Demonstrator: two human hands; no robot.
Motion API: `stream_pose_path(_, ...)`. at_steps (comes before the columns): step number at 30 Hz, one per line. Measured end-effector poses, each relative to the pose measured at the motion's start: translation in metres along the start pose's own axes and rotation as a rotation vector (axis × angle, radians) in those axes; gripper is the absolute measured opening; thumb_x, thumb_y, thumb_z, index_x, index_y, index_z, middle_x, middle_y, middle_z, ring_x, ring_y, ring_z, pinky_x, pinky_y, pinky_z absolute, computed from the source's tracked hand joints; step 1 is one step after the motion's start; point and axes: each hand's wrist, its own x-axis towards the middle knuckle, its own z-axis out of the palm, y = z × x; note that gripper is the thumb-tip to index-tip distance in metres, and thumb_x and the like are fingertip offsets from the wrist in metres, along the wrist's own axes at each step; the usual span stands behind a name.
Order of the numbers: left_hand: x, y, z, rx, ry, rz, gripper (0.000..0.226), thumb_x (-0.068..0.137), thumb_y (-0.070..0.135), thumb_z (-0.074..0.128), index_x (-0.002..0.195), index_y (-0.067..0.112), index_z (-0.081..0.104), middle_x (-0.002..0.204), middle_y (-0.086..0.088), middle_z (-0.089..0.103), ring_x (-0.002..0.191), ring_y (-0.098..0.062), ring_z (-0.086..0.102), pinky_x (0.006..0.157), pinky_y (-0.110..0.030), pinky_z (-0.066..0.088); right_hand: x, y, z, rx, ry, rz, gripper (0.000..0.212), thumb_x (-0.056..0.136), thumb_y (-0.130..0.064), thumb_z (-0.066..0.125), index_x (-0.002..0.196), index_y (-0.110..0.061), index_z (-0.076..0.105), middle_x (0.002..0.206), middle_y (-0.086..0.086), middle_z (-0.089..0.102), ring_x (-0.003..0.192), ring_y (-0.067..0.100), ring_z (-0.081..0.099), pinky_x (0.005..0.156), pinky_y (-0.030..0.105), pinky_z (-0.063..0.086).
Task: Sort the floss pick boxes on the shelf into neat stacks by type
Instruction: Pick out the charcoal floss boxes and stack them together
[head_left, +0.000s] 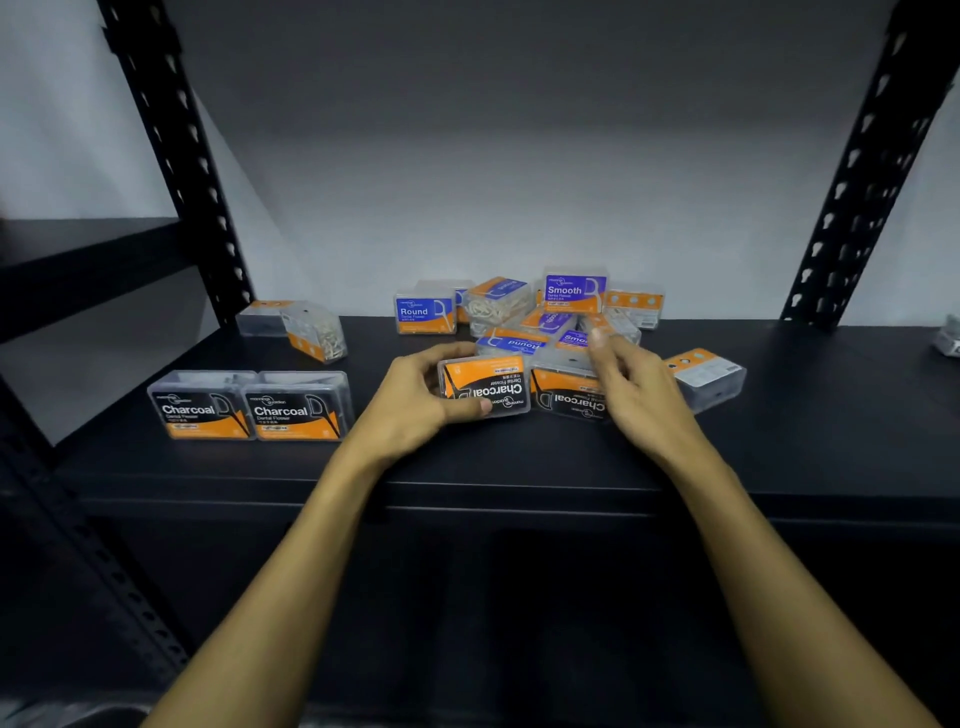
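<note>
My left hand grips an upside-down black and orange Charcoal box at the middle of the shelf. My right hand hovers over a second upside-down Charcoal box, fingers loosely spread and blurred, holding nothing. Two upright Charcoal boxes stand side by side at the left. Behind the hands lies a jumble of blue Round and purple Smooth boxes.
The black shelf board has black perforated uprights at the left and right. Clear boxes lie at the back left and right of my hand. A small object sits at the far right edge.
</note>
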Motion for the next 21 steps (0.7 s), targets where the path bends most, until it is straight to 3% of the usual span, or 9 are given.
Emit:
stream_pose_path(2, -0.001, 0.002, 0.003, 0.045, 0.004, 0.023, 0.064, 0.072, 0.014, 0.089, 0.131, 0.016, 0.063, 0.111, 0.003, 0.075, 0.100, -0.010, 0.072, 0.096, -0.030, 0.056, -0.001, 0.003, 0.000, 0.028, -0.047, -0.016, 0.049, 0.096, -0.067, 0.037, 0.120, -0.030, 0.060, 0.111, -0.008, 0.067, 0.100, 0.006, 0.061, 0.085, 0.026, 0.048)
stream_pose_path(3, -0.001, 0.003, 0.004, 0.076, 0.004, 0.037, 0.063, 0.072, 0.019, 0.090, 0.130, 0.018, 0.065, 0.109, 0.004, 0.076, 0.099, -0.008, 0.072, 0.095, -0.029, 0.056, 0.000, 0.006, 0.000, -0.002, -0.053, -0.034, 0.047, 0.094, -0.065, 0.046, 0.126, -0.032, 0.057, 0.121, -0.005, 0.065, 0.107, 0.012, 0.061, 0.090, 0.034, 0.050)
stream_pose_path(7, -0.003, 0.007, 0.008, 0.194, -0.017, 0.072, 0.063, 0.073, 0.033, 0.089, 0.130, 0.023, 0.064, 0.110, 0.008, 0.075, 0.100, -0.004, 0.071, 0.094, -0.029, 0.056, 0.004, 0.014, -0.001, -0.028, -0.049, -0.047, 0.041, 0.087, -0.035, 0.073, 0.126, -0.029, 0.059, 0.127, 0.001, 0.063, 0.114, 0.020, 0.061, 0.095, 0.044, 0.053)
stream_pose_path(9, -0.002, 0.009, 0.005, 0.241, -0.032, 0.087, 0.062, 0.072, 0.031, 0.089, 0.128, 0.026, 0.064, 0.114, 0.010, 0.072, 0.102, -0.003, 0.069, 0.095, -0.030, 0.056, 0.004, 0.015, -0.004, 0.034, -0.058, -0.027, 0.040, 0.085, -0.029, 0.076, 0.122, -0.026, 0.060, 0.120, 0.001, 0.065, 0.109, 0.018, 0.063, 0.093, 0.042, 0.055)
stream_pose_path(12, 0.007, 0.022, -0.004, 0.491, -0.039, 0.122, 0.060, 0.068, 0.025, 0.091, 0.119, 0.024, 0.059, 0.119, 0.010, 0.066, 0.104, -0.006, 0.064, 0.095, -0.030, 0.053, 0.005, 0.017, -0.008, 0.057, -0.048, -0.029, 0.036, 0.082, -0.022, 0.078, 0.114, -0.020, 0.062, 0.112, -0.001, 0.065, 0.101, 0.016, 0.064, 0.086, 0.032, 0.054)
stream_pose_path(14, 0.015, 0.036, -0.007, 0.619, -0.133, 0.108, 0.064, 0.068, 0.022, 0.089, 0.119, 0.025, 0.049, 0.121, 0.005, 0.063, 0.105, -0.014, 0.063, 0.092, -0.031, 0.052, 0.005, 0.017, -0.009, 0.077, -0.043, -0.030, 0.035, 0.079, -0.019, 0.079, 0.110, -0.020, 0.062, 0.110, 0.001, 0.065, 0.099, 0.017, 0.065, 0.082, 0.029, 0.053)
stream_pose_path(16, 0.024, 0.049, -0.004, 0.751, -0.276, 0.103, 0.080, 0.070, 0.019, 0.085, 0.131, 0.037, 0.035, 0.119, 0.000, 0.064, 0.101, -0.022, 0.064, 0.089, -0.039, 0.054, 0.004, 0.016, -0.009, 0.092, -0.044, -0.034, 0.035, 0.078, -0.017, 0.079, 0.109, -0.020, 0.063, 0.109, 0.002, 0.066, 0.094, 0.013, 0.065, 0.076, 0.021, 0.050)
stream_pose_path(18, 0.033, 0.058, 0.001, 0.979, -0.393, 0.135, 0.098, 0.074, 0.023, 0.080, 0.145, 0.056, 0.021, 0.133, -0.002, 0.061, 0.110, -0.027, 0.062, 0.093, -0.044, 0.054, 0.002, 0.015, -0.009, 0.097, -0.047, -0.042, 0.036, 0.078, -0.015, 0.079, 0.111, -0.021, 0.065, 0.108, 0.001, 0.067, 0.087, 0.007, 0.065, 0.070, 0.012, 0.047)
stream_pose_path(21, 0.040, 0.068, 0.000, 0.978, -0.417, 0.172, 0.083, 0.076, 0.028, 0.084, 0.143, 0.051, 0.042, 0.135, 0.003, 0.063, 0.118, -0.021, 0.059, 0.099, -0.037, 0.050, -0.002, 0.012, -0.011, 0.086, -0.078, -0.050, 0.046, 0.080, -0.014, 0.076, 0.124, -0.024, 0.067, 0.109, -0.003, 0.069, 0.088, 0.000, 0.067, 0.069, 0.006, 0.048)
